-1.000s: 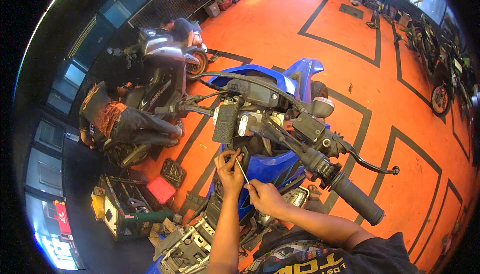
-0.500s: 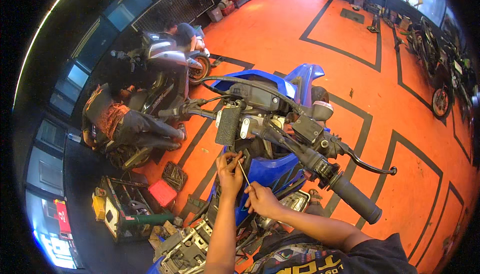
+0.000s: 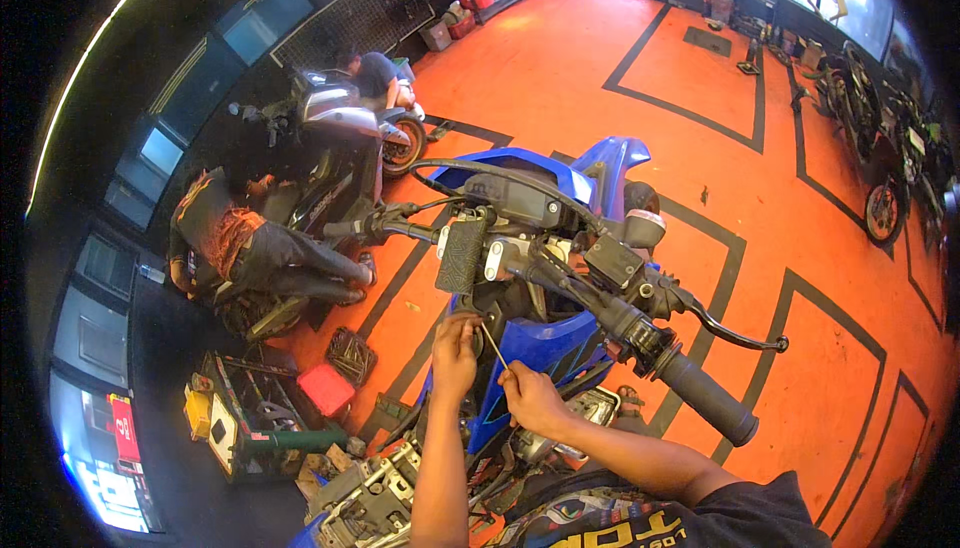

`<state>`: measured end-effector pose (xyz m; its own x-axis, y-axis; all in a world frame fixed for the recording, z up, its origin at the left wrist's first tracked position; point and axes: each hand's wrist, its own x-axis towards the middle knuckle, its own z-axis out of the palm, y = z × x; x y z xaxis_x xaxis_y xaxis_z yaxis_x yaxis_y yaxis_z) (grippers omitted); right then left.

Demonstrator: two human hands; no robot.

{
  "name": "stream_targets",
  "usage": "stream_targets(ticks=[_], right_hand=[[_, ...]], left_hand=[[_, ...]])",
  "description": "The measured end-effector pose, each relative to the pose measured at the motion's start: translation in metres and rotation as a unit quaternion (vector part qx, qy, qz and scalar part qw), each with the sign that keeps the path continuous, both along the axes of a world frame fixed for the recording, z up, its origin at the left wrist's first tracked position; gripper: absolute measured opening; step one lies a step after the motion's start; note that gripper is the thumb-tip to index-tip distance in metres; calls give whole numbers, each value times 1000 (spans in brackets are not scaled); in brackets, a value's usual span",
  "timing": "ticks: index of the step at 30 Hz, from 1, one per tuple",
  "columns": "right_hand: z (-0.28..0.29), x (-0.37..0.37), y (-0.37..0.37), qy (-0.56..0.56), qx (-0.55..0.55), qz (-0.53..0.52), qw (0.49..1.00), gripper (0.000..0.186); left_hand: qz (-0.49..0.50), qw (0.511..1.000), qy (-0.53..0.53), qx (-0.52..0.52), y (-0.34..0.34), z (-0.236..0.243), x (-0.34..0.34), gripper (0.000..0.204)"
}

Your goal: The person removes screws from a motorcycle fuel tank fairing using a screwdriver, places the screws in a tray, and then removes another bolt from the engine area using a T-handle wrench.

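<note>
The blue motorcycle (image 3: 548,336), partly stripped of its covers, stands in front of me. My right hand (image 3: 532,398) is closed on the lower end of a thin metal rod (image 3: 495,344), which slants up and left toward the frame behind the handlebar. My left hand (image 3: 455,356) is beside the rod's upper end, fingers curled in against the dark part below the steering head; what they hold, if anything, is hidden. Above my hands hangs a black ribbed pad (image 3: 461,256) by the handlebar clamp.
The right handlebar grip (image 3: 708,398) and brake lever (image 3: 735,334) jut out near my right arm. To the left stand an open tool cart (image 3: 250,418) and a red box (image 3: 326,389). Two people work at another motorcycle (image 3: 335,173); more motorcycles (image 3: 880,148) line the far right.
My left fingers have curled in closer to the frame, beside the rod's upper end. My right hand has shifted slightly right and stays on the rod. The view has tilted a little.
</note>
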<state>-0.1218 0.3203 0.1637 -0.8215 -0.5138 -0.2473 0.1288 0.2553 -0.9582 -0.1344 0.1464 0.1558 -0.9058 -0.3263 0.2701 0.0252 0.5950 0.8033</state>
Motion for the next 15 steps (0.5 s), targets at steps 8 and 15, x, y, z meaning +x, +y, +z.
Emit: stream_targets(ticks=[8, 15], right_hand=[[-32, -6, 5, 54, 8, -11, 998, 33], [-12, -28, 7, -333, -105, 11, 937, 42]], left_hand=[[79, 996, -10, -27, 18, -2, -17, 14], [132, 986, 21, -99, 21, -22, -18, 15]])
